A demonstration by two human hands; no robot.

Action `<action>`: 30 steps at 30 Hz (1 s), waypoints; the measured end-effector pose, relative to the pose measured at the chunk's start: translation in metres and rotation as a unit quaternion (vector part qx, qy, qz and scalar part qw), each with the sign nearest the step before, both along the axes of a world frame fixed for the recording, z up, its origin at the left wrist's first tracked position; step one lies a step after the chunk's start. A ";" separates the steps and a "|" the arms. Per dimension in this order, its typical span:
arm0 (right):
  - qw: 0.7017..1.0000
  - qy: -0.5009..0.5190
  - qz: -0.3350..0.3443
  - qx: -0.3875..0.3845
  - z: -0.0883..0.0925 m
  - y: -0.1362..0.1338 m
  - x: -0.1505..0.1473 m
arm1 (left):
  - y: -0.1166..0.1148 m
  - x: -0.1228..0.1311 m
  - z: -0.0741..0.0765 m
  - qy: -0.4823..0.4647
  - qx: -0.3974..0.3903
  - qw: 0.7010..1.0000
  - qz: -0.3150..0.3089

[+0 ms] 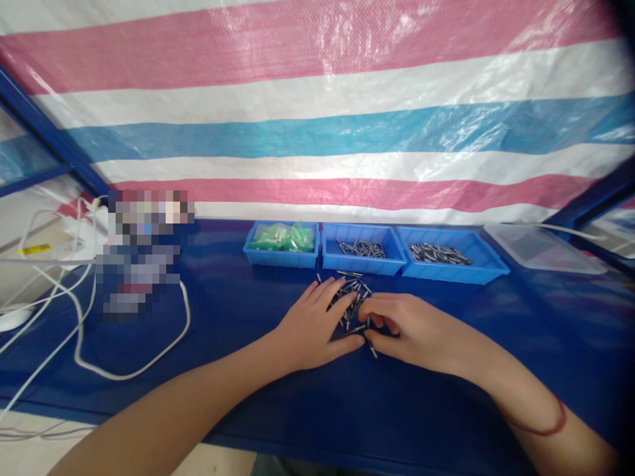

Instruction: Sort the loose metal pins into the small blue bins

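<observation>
A loose pile of small metal rivets (351, 301) lies on the blue tabletop (307, 403), in front of the bins. My left hand (317, 324) rests flat at the pile's left side, its fingers spread and partly covering the rivets. At the right edge of the pile, my right hand (397, 324) is curled, with thumb and forefinger pinched around what appears to be one rivet (368, 323). Another rivet (372, 348) sticks out just below the right thumb. Part of the pile is hidden under both hands.
Three blue bins stand behind the pile: the left bin (280, 258) has green-and-clear plastic bags, the middle bin (367, 265) and right bin (459, 272) have metal pieces. A clear plastic lid (540, 248) lies right. White cables (124, 377) loop at left. Striped sheeting (317, 139) hangs behind.
</observation>
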State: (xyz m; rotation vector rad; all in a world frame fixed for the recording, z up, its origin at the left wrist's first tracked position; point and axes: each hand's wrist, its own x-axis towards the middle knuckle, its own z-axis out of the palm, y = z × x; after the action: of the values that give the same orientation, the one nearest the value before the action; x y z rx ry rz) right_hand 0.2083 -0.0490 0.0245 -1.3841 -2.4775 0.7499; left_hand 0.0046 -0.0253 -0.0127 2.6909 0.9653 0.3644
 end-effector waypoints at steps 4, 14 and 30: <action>0.999 -0.018 0.017 -0.023 0.003 -0.003 0.002 | 0.000 0.000 0.001 -0.003 -0.002 1.000 -0.001; 0.999 0.017 0.044 0.026 -0.009 -0.001 -0.010 | 0.001 -0.001 0.002 -0.022 0.006 1.000 -0.008; 0.995 0.040 0.001 0.091 -0.013 0.004 -0.011 | 0.010 0.001 0.003 -0.092 -0.012 0.996 0.016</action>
State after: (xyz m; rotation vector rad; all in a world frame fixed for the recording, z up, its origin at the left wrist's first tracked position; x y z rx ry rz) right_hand 0.1972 -0.0455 0.0117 -1.2619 -2.4175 0.5540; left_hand 0.0054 -0.0156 -0.0096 2.5678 0.9542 0.5908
